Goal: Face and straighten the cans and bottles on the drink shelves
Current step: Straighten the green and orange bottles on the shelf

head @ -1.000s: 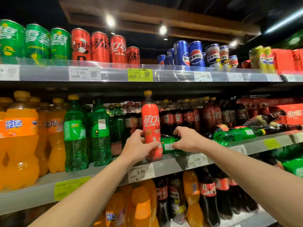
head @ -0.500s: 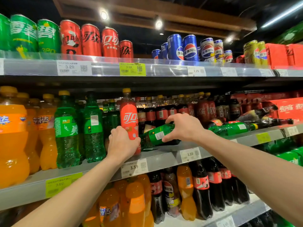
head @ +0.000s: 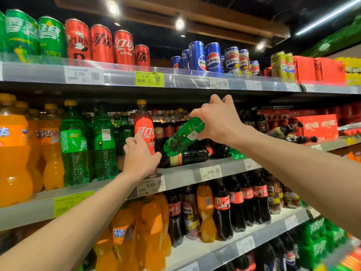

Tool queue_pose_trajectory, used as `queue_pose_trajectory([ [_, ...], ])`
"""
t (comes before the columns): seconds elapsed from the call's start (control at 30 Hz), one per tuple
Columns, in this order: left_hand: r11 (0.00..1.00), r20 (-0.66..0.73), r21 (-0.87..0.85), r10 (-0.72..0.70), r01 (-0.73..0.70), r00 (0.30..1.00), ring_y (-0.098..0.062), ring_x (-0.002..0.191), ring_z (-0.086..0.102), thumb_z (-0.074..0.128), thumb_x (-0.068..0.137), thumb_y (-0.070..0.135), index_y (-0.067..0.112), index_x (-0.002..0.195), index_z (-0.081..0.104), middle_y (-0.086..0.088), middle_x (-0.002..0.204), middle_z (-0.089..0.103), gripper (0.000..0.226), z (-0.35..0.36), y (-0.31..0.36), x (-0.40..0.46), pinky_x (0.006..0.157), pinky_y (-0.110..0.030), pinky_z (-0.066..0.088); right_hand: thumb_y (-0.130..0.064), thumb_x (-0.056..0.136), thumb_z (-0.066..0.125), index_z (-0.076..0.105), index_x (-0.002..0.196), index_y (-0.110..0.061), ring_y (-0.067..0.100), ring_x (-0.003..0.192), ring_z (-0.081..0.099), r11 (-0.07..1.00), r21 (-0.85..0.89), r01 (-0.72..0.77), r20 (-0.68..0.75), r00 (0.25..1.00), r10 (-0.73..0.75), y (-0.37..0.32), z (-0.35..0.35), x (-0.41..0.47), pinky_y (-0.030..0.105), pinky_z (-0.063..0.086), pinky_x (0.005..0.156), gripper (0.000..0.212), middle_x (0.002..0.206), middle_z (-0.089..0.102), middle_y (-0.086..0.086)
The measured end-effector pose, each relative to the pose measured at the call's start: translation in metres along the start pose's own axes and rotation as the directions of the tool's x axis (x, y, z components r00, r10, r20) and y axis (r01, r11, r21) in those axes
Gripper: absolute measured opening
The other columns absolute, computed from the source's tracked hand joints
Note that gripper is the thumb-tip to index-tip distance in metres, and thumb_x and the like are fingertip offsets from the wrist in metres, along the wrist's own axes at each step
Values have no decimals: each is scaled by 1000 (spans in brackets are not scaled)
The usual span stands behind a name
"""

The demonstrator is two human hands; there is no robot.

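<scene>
two hands busy: right hand (head: pixel 218 120) has tipped the gripped green bottle (head: pixel 182 134) nearly upright, left hand (head: pixel 139 157) steadying the red bottle (head: pixel 144 132) at the shelf's front edge (head: pixel 181 174).

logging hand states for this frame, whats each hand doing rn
Left hand: closed around the upright red cola bottle.
Right hand: closed on the upper end of the tilted green bottle, lifting it off the shelf.
</scene>
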State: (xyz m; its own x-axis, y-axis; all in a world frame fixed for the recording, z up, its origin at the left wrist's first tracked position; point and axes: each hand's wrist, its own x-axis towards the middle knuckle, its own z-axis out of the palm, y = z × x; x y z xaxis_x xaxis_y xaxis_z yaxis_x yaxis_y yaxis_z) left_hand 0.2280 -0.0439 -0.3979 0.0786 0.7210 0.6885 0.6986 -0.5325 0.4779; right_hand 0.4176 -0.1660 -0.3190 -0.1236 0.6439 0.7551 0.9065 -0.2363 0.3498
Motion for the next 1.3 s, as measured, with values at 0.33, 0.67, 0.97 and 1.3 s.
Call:
queue_pose_trajectory([
  [0.33, 899, 107, -224, 407, -377, 907, -16, 123, 50, 80, 79, 41, 26, 143, 45, 5, 130, 58, 74, -36, 36, -17, 97, -33, 42, -57, 78, 77, 57, 134, -41, 20, 112, 41, 985, 66, 160, -18, 987, -159, -26, -49, -9, 41, 26, 84, 62, 123, 65, -10],
  [0.67, 928, -157, -192, 293, -321, 943, -2, 94, 63, 80, 78, 40, 33, 117, 67, 20, 99, 69, 41, -113, -19, -17, 81, -26, 48, -31, 79, 85, 28, 158, -38, 35, 151, 12, 783, 556, 279, -260, 953, -154, -96, -54, 25, 47, 38, 115, 97, 168, -5, 9],
  [0.97, 986, -122, -131, 89, -105, 988, -16, 135, 48, 75, 81, 53, 21, 146, 49, 4, 143, 56, 76, -149, -72, -12, 105, -27, 39, -34, 90, 72, 34, 148, -22, 13, 108, 63, 285, 954, -92, 103, 994, -25, -186, -33, 57, 25, 48, 81, 71, 117, 63, -9],
  [1.3, 979, -179, -203, -60, 22, 982, -21, 131, 53, 75, 81, 52, 23, 145, 50, 0, 143, 57, 74, -163, -108, 2, 104, -45, 50, -46, 90, 67, 29, 157, -32, 20, 127, 56, 190, 982, 1, -3, 1000, 10, -245, -16, 85, 42, 49, 105, 79, 144, 57, -2],
])
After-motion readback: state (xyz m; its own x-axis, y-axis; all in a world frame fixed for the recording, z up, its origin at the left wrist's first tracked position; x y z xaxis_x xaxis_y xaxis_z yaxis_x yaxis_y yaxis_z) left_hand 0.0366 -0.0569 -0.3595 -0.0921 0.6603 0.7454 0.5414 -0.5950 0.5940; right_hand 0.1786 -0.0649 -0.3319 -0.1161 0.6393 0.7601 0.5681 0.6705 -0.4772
